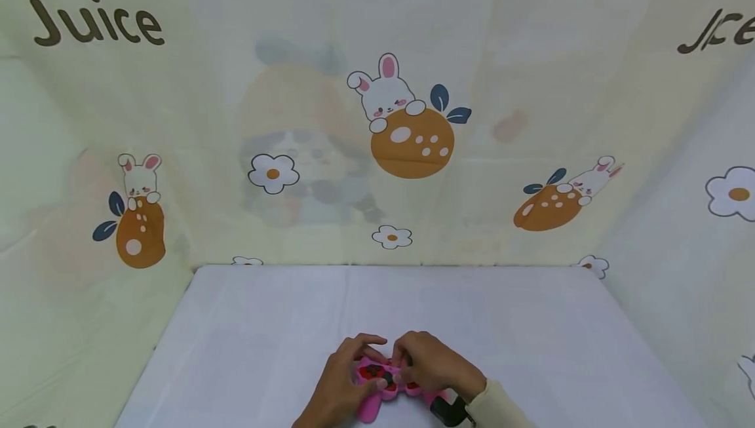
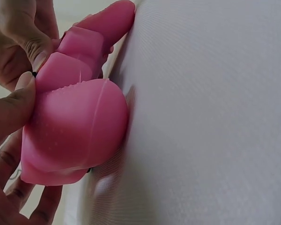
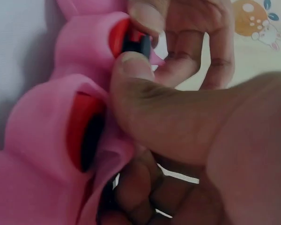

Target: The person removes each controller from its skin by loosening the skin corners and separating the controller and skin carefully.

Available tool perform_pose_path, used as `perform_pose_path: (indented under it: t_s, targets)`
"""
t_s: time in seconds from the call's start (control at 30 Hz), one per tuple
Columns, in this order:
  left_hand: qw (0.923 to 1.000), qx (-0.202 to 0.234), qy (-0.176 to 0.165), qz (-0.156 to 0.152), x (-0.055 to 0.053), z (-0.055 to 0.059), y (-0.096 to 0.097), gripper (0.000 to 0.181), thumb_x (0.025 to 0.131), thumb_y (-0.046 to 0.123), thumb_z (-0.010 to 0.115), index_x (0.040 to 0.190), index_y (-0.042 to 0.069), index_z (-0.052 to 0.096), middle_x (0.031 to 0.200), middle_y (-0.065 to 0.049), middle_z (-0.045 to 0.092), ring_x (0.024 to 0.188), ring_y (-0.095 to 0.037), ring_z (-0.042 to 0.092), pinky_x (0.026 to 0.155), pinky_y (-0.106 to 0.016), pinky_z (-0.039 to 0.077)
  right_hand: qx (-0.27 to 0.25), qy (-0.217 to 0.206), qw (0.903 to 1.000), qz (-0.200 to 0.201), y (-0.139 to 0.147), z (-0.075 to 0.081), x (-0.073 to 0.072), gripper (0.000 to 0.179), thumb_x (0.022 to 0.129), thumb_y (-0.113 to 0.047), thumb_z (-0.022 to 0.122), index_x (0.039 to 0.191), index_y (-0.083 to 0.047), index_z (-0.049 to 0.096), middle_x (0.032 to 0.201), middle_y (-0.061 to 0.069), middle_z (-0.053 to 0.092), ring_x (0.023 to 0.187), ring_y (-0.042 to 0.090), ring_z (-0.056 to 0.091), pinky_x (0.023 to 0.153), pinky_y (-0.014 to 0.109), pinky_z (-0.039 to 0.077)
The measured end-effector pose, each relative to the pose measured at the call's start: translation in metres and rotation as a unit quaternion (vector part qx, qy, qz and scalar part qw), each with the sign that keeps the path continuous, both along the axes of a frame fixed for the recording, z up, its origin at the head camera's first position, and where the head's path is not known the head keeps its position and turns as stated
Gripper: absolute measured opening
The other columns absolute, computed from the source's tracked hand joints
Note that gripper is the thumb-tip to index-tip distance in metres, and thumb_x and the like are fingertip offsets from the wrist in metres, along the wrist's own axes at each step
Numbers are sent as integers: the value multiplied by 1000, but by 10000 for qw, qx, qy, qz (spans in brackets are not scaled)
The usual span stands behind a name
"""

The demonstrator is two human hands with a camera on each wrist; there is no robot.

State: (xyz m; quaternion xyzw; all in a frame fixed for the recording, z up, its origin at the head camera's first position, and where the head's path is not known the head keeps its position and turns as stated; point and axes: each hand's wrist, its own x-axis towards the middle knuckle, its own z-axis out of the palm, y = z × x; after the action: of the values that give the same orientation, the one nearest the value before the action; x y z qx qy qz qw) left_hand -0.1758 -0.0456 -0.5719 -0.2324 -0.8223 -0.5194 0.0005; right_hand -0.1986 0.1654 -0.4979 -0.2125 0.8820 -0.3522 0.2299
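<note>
A red and black game controller (image 1: 372,371) in a soft pink silicone cover (image 1: 369,408) lies near the table's front edge. My left hand (image 1: 342,375) grips its left side, thumb on the front near a black thumbstick (image 3: 136,45), fingers at the far edge. From the right, my right hand (image 1: 436,359) pinches the cover along the top middle, its thumb close beside the left thumb. In the right wrist view the cover's edge stands away from the red face, with dark right fingers behind it. The left wrist view shows the rounded pink handle (image 2: 79,124) just over the table.
A white cloth covers the table (image 1: 265,323). Printed curtains (image 1: 318,35) with rabbits, oranges and flowers hang at the back and both sides. A black wrist device (image 1: 449,411) sits below the right hand, beside a cream sleeve (image 1: 498,408).
</note>
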Motion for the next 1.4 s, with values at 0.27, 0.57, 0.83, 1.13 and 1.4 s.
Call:
perform_pose_path:
  t_s: [0.27,0.57,0.83,1.13,1.4]
  targets:
    - [9997,-187,52,-132,-1,4,1,65,78,25,83,133,38,52,107,18,65,104,-6,53,94,-32,44,-597,-832,9947,-35,5,-5,0,12,92,-2,61,83,-9,65,61,-6,50,52,8,41,48,23,33]
    - [9973,-553,316,-355,0,14,0,65,78,21,83,131,38,50,97,23,63,101,-4,50,93,-35,40,-1468,-1036,9834,-264,8,-17,9,10,96,-5,57,94,-10,65,65,-6,48,56,7,40,51,21,33]
    - [9983,-321,476,-28,4,9,2,61,77,20,84,126,36,52,95,21,62,98,-1,49,89,-28,46,-1532,-380,9874,70,11,-23,10,10,90,-21,71,86,-14,66,64,-7,55,55,1,48,53,19,40]
    - [9862,-631,1434,538,11,4,4,47,74,24,87,113,34,62,97,16,57,92,1,50,74,-21,50,-1196,1349,9825,-464,11,-42,23,30,69,-43,89,87,-33,66,78,-12,62,76,8,48,68,26,39]
    - [9805,-889,1688,477,14,3,3,52,65,27,92,109,34,65,101,21,65,88,0,47,75,-22,50,-1259,2548,9574,-511,9,-57,29,39,62,-39,90,88,-36,61,81,-23,60,76,5,41,72,28,25]
